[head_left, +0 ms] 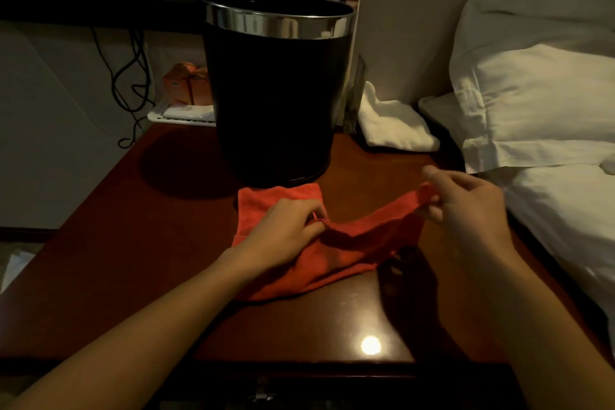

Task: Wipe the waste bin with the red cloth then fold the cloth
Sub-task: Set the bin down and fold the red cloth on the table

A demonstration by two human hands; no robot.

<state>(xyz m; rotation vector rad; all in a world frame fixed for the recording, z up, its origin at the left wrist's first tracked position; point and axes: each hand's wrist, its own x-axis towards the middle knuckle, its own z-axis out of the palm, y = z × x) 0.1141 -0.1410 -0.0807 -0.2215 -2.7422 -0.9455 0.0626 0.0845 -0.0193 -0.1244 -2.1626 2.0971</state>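
Between the two grips the red cloth (332,243) hangs in a loose fold, and its inner side lies in dark shadow — the weave there is hard to make out. Under the left hand (283,230) part of the cloth is hidden; this hand pinches a small ridge of it near the middle. To the right and a little higher, the right hand (466,206) pinches one corner and lifts it off the table (133,226). Just beyond the left grip stands the black waste bin (276,93) with its shiny rim, near the cloth's far edge. Right of the right grip the table edge is close, with the white bed (549,203) beside it — left of the left grip the dark wood is bare. Behind the bin a white towel (392,123) is partly hidden.
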